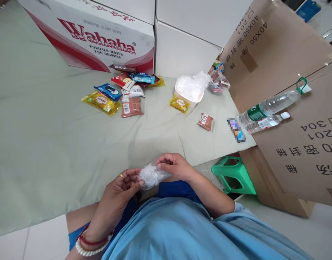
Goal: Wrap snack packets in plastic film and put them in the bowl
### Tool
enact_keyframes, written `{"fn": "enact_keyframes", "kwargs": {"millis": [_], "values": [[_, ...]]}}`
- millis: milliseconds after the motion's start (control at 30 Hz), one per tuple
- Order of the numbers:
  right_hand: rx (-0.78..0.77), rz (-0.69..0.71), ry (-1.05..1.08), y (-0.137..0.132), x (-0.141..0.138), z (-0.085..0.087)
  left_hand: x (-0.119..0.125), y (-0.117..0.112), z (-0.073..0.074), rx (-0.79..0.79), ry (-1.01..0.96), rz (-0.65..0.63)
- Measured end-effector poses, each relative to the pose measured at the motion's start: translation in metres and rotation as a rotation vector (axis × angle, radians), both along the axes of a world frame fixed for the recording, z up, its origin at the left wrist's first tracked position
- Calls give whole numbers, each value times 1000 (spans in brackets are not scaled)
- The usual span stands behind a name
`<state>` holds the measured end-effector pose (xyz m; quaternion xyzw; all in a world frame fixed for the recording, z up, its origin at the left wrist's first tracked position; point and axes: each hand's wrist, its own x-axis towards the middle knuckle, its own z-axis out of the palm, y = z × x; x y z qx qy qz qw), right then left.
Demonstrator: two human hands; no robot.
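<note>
Close over our blue-clad lap, we pinch a crumpled wad of clear plastic (151, 176) between both hands. Our left hand (119, 189) closes thumb and fingertips on its left end, wrist bent inward, with a ring on one finger and red and white bead bracelets (91, 246) at the wrist. Our right hand (174, 167) grips the right end from above, fingers curled down over it, forearm running in from the right. The wad sits between the two sets of fingertips, just off the near edge of the grey-green cloth (47, 144). Beyond, well apart from our hands, a small brown packet (205, 121) lies alone, and a yellow packet (179, 104) touches a white tub (194, 102) stuffed with clear bags. A scatter of snack packets (122, 95) lies before the Wahaha carton (95, 36). To the right, a green stool (233, 175) stands on the floor and two water bottles (271, 104) lie on a brown cardboard box (304, 151).
</note>
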<state>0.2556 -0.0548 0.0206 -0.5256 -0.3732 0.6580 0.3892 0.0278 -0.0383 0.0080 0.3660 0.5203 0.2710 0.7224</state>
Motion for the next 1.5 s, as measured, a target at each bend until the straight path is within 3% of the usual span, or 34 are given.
{"fn": "enact_keyframes", "kwargs": {"millis": [100, 167, 267, 433, 600, 667, 767, 967, 1033, 1133, 1200, 1400, 1500], "values": [[-63, -3, 100, 4, 7, 11, -7, 6, -3, -58, 53, -64], [-115, -14, 164, 6, 12, 18, -10, 9, -3, -52, 101, -30], [-164, -82, 236, 6, 15, 24, -7, 10, 5, 16, 62, 127], [-176, -140, 308, 1, 6, 20, 14, 3, 26, -59, -277, 339], [-242, -103, 298, -7, -5, 9, 24, 3, 25, -88, -263, 486], [-172, -141, 165, -10, -5, 6, 23, 4, 25, -88, -223, 528], [85, -183, -117, -12, -5, 6, 21, 4, 27, -74, -183, 568], [517, 24, -482, -9, -13, 10, 21, 2, 32, -52, -286, 530], [584, -11, -532, -6, -12, 14, 18, 2, 33, -18, -311, 440], [628, -64, -564, -4, -6, 24, 13, 2, 34, 57, -194, 272], [659, -72, -587, -6, -1, 31, 12, 4, 33, 80, -127, 236], [760, -125, -693, -25, 7, 32, 16, 9, 24, 32, -229, 352], [786, -149, -716, -38, 9, 26, 20, 10, 19, 43, -213, 481]]}}
